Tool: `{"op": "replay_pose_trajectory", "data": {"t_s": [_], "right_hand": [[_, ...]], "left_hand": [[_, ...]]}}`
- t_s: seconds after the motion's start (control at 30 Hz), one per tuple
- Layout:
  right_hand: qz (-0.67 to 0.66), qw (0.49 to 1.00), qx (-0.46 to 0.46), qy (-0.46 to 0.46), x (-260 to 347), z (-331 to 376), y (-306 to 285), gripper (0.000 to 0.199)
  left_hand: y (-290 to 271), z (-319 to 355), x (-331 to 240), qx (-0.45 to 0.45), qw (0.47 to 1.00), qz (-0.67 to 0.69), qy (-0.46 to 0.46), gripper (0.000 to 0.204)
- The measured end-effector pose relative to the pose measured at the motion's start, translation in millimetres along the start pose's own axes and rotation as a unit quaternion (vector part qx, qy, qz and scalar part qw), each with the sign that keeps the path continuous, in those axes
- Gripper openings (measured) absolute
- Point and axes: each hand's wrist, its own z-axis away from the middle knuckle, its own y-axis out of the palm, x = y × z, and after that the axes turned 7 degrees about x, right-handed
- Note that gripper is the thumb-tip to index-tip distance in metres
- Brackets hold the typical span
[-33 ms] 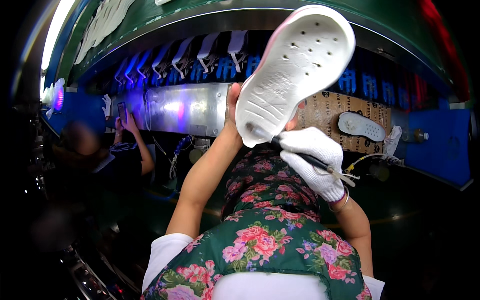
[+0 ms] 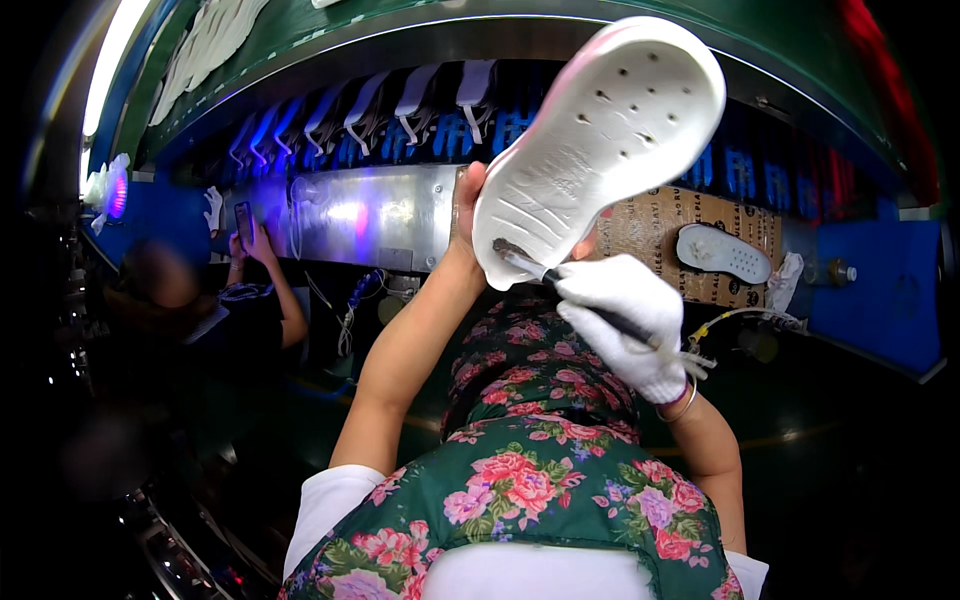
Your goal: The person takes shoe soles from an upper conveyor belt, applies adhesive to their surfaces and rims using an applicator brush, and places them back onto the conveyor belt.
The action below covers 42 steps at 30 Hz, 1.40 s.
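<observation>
1. White moulded foam shoe sole (image 2: pixel 600 140), oval, matte, dotted with small holes and ribbed with shallow grooves near the heel; held up well above the floral green apron (image 2: pixel 560 470).
2. Long axis tilted: heel end low and left, toe end high and right, tread side facing the camera.
3. Bare left hand (image 2: pixel 466 215) clamped on the sole's lower left edge, thumb on the rim, fingers hidden behind; sole extends up and right from that grip.
4. Right hand in white knitted cotton glove (image 2: pixel 628 322) closed around a thin dark-handled brush (image 2: pixel 560 285); bristle tip touching the sole's heel end, handle slanting down-right through the fist.
5. Behind: curved shiny metal machine panel (image 2: pixel 370 215) with bluish glare, row of dark shoes with white straps (image 2: pixel 400 110) above it.
6. Second white sole (image 2: pixel 722 252) lying flat on brown cardboard (image 2: pixel 660 225), right of the held one, well apart.
7. Another person's hands holding a phone (image 2: pixel 245 235) at far left.
</observation>
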Motion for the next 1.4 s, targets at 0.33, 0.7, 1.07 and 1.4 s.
{"op": "replay_pose_trajectory", "data": {"t_s": [0.33, 0.7, 1.07, 1.4], "right_hand": [[-0.001, 0.998, 0.0, 0.064, 17.1, 0.2, -1.6, 0.025], [-0.102, 0.992, 0.018, 0.066, 21.5, 1.0, 6.0, 0.023], [-0.099, 0.987, -0.037, 0.12, 20.4, 5.3, 15.8, 0.021], [-0.112, 0.989, 0.051, 0.081, 9.4, -3.0, 22.9, 0.021]], "left_hand": [[-5.8, 5.8, -16.1, 0.133, 0.986, 0.073, -0.068, 0.099], [1.0, 6.2, -30.0, 0.107, 0.981, 0.058, -0.149, 0.096], [-3.5, 13.7, -24.9, 0.024, 0.995, -0.032, -0.094, 0.1], [-16.1, -0.6, -18.2, 0.158, 0.983, 0.085, -0.039, 0.089]]}}
